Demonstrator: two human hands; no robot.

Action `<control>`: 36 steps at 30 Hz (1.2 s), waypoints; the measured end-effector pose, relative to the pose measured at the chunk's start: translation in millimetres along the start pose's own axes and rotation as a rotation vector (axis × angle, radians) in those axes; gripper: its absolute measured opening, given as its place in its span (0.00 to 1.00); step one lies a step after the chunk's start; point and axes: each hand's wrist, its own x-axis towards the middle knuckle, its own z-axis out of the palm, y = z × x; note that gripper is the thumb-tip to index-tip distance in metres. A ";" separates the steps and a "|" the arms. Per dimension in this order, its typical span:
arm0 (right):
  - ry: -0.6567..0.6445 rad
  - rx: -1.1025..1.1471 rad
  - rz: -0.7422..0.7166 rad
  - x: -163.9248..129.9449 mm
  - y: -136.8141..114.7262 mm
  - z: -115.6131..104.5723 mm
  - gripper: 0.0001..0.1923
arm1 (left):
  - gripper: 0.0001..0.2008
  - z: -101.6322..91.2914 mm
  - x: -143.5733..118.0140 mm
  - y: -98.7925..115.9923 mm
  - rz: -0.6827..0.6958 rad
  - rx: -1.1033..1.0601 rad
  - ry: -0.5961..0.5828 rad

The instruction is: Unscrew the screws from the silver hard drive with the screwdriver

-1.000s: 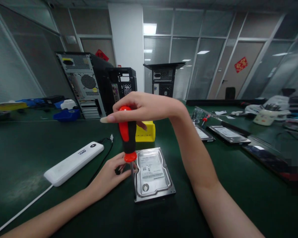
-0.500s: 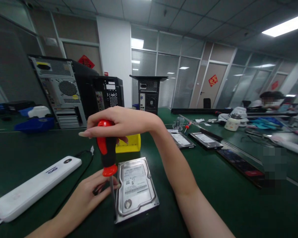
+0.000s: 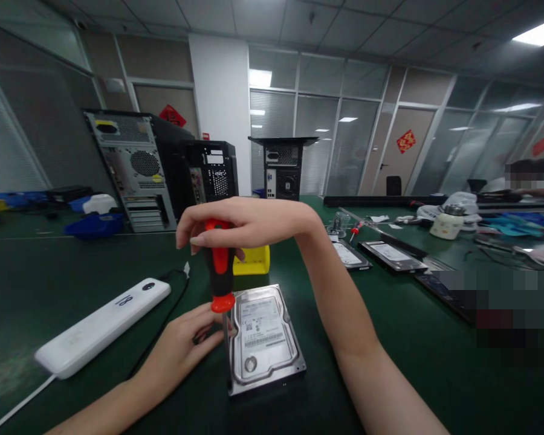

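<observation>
Head cam: right hand [image 3: 240, 225] grips red-black screwdriver [image 3: 220, 272] upright at silver hard drive [image 3: 263, 335] edge; left hand [image 3: 185, 344] fingers pinch shaft. Lid on, unscrewing looks early.

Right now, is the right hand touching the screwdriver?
Touching. Head view: the right hand is wrapped over the top of the screwdriver handle, fingers closed around it.

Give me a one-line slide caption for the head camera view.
Right hand grips an upright red-and-black screwdriver at the silver hard drive's left edge; left hand steadies beside it on the green table.
</observation>
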 end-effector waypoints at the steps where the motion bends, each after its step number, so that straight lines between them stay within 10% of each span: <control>1: -0.014 0.022 -0.009 -0.2 -0.1 -0.5 0.13 | 0.07 -0.7 0.1 1.1 0.001 0.003 -0.008; 12: -0.082 0.046 -0.138 -11.6 3.2 -10.1 0.22 | 0.09 -1.3 1.6 4.8 -0.028 -0.014 -0.057; 26: 0.008 -0.028 0.254 -10.7 -0.7 -5.9 0.28 | 0.32 -14.6 -1.2 9.4 0.031 -0.444 -0.257; 36: -0.101 0.061 0.053 -13.8 -1.0 -9.8 0.17 | 0.19 -8.3 -0.7 12.9 0.060 -0.484 -0.424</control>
